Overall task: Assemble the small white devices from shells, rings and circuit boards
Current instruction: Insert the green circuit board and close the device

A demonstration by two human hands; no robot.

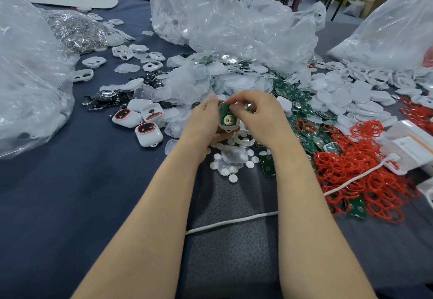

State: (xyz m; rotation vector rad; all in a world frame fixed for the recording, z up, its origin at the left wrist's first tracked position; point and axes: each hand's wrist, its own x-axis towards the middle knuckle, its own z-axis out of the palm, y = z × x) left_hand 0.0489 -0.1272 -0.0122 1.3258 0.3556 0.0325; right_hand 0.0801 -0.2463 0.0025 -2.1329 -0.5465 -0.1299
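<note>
- Head view, what is done: two small white rounded devices with red-rimmed dark windows (pixel 148 132) lie on the dark blue cloth-covered desk (pixel 70 181), well left of the hands. They look finished. Just behind them sits an open white shell that appears to have a red ring in it (pixel 152 113).
- Head view, what is left: a heap of loose red rubber rings (pixel 351 170) lies to the right. Scattered green circuit boards (pixel 307 132) lie between that heap and the hands, and a spread of empty white shells (pixel 351 92) lies further back on the right. Crumpled clear plastic bags (pixel 234 22) hold more parts. Judging by these piles, nearly all the work lies ahead.
- Head view, step in hand: a small white plastic shell (pixel 223 127) is up off the desk between both hands, with a green circuit board with a gold disc (pixel 225 112) lying inside it. This looks like the seating of the board, so this unit probably lacks its ring and cover.
- Head view, left hand (pixel 206 120): it cups the shell from the left and beneath, fingers curled round it.
- Head view, right hand (pixel 260 113): it comes in from the right, thumb and fingertips pinching the board's upper edge and pressing it into the shell.
- Head view, nearby: small white round discs (pixel 225 167) lie on the desk just below the hands.
</note>
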